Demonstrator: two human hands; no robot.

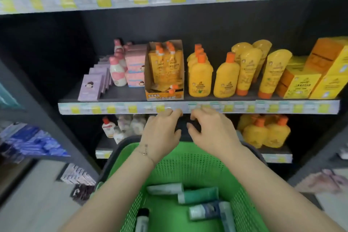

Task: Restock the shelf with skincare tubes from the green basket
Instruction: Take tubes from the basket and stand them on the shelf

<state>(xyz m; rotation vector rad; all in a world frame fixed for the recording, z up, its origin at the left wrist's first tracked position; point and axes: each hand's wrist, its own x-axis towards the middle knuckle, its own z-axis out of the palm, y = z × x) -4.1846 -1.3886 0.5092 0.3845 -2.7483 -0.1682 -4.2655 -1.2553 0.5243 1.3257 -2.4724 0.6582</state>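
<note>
- Left hand (162, 132), right hand (211, 131): fingers curled over basket (188, 165) rim, can't tell if gripping.
- If basket slips, tubes (197, 195) spill.
- Shelf (113, 107) packed; bottles (200, 79) may topple.

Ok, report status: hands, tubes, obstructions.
Left hand, right hand over green plastic basket, fingers loosely curled, empty. White and teal skincare tubes in basket. Nothing blocking.

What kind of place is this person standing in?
Probably a shop aisle for baby or skin care: a shelf fronted with price-label strips, rows of identical yellow bottles, and a green basket holding tubes to stock.
</note>
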